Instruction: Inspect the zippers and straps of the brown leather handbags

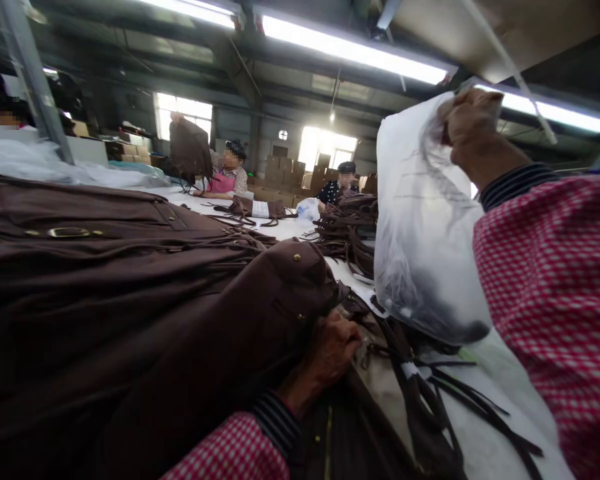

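My right hand [467, 127] is raised high at the upper right and grips the top of a translucent white plastic bag [423, 227], which hangs down with dark things in its bottom. My left hand [333, 350] is low in the middle, its fingers closed on the edge of a dark brown bag [260, 300] with brass studs that lies on its side. Both my sleeves are red and white checked with dark striped cuffs.
A big heap of brown bags [80, 267] fills the left. Loose brown straps [430, 387] lie on the white table [490, 447], with another strap pile [347, 230] behind. Two persons [233, 173] sit at the far end; one holds up a brown bag [187, 147]. Cartons [285, 170] are stacked behind.
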### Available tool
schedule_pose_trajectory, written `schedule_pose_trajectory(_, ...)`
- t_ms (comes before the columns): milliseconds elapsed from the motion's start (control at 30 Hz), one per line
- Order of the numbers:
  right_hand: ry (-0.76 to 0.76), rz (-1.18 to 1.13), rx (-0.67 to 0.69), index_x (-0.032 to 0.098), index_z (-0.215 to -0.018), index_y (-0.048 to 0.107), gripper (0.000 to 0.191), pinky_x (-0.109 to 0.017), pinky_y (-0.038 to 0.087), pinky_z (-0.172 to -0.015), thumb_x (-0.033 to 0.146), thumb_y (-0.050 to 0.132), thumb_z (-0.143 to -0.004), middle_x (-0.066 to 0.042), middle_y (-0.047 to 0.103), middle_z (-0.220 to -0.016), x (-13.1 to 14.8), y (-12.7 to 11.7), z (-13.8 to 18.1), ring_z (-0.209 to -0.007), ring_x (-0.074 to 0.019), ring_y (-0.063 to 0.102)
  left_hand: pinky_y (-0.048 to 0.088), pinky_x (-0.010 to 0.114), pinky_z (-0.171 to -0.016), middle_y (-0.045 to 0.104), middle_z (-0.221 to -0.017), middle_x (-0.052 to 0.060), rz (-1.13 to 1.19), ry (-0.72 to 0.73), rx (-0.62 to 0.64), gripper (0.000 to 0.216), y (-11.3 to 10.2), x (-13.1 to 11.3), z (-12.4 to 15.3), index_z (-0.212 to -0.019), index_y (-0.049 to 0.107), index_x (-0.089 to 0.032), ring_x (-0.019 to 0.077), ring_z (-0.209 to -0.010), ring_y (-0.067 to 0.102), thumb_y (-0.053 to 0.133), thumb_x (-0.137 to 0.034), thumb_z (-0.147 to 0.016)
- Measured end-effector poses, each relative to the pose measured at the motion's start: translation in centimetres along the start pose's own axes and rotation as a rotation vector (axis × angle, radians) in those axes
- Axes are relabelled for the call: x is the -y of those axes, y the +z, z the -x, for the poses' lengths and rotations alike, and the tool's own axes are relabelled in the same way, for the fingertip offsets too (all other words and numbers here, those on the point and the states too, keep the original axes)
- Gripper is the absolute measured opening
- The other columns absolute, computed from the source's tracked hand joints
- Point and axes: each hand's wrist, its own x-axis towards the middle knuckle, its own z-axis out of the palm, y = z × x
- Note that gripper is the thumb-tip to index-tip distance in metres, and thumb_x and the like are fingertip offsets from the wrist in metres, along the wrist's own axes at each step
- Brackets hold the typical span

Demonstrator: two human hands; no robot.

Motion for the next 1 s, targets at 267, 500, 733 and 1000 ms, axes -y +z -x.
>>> schedule_pose_trajectory(267, -0.428, 0.274, -0.024, 0.020, -0.156, 0.035, 0.072, -0.059, 0.036, -0.106, 0.048, 0.063, -0.095, -0.016, 0.037, -0.158, 2.0, -4.6, 19.7, -0.139, -0.0394, 0.033, 0.038, 0.032, -0.084, 0.068, -0.086, 0.002, -0.008, 0.016, 0.003, 0.010, -0.1, -0.1, 0.1, -0.083, 0.072, -0.020, 0.0210, -0.102, 0.060, 0.064, -0.016, -0.087)
schedule_pose_trajectory(500, -0.108, 0.205, 0.009, 0.040, -0.162, 0.014, 0.083, -0.068, 0.037, -0.107, 0.063, 0.052, -0.092, -0.010, 0.027, -0.163, -9.1, -2.8, 33.3, -0.141, -0.0477, 0.035, 0.037, 0.033, -0.087, 0.068, -0.091, 0.002, 0.007, -0.047, 0.018, 0.010, -0.3, -0.5, 0.2, -0.083, 0.073, -0.021, 0.0211, -0.102, 0.060, 0.064, -0.017, -0.086)
schedule_pose_trajectory(733, -0.262, 0.241, 0.532, 0.033, -0.150, 0.044, 0.055, -0.051, 0.054, -0.089, 0.038, 0.053, -0.096, -0.011, 0.036, -0.158, -7.1, 8.5, 31.7, -0.125, -0.0404, 0.049, 0.037, 0.033, -0.084, 0.064, -0.091, 0.002, 0.017, -0.065, -0.016, 0.010, -0.3, -0.2, 0.2, -0.079, 0.071, -0.020, 0.0199, -0.096, 0.059, 0.064, -0.015, -0.085)
schedule_pose_trajectory(1000, -0.225, 0.199, 0.680, 0.020, -0.128, 0.061, 0.034, -0.043, 0.051, -0.089, 0.012, 0.053, -0.096, -0.014, 0.056, -0.135, -2.4, 21.2, 28.2, -0.126, -0.0334, 0.048, 0.038, 0.033, -0.084, 0.064, -0.089, 0.003, 0.053, -0.121, 0.003, 0.011, -0.7, -0.6, 0.2, -0.074, 0.068, -0.019, 0.0205, -0.095, 0.059, 0.065, -0.011, -0.080)
